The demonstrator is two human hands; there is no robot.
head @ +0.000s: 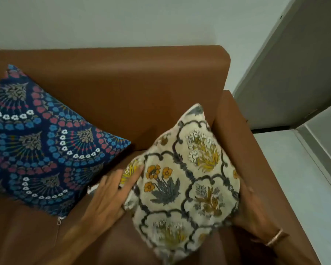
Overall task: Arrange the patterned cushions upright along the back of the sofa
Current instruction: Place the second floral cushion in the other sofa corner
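A brown leather-look sofa point(122, 88) carries two cushions — a navy floral cushion point(40, 142) leaning against its backrest, and a cream floral cushion point(182, 184) standing tilted in the corner by the armrest (right side), the two just apart.

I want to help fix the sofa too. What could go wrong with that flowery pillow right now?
The cream flowered cushion is tilted on a corner, squeezed between the left hand and right hand. Let go now and it may flop forward onto the seat.

It sits tight against the armrest, so it could wedge in crooked instead of leaning on the sofa back.

The left hand is close to the blue cushion and might nudge it askew.
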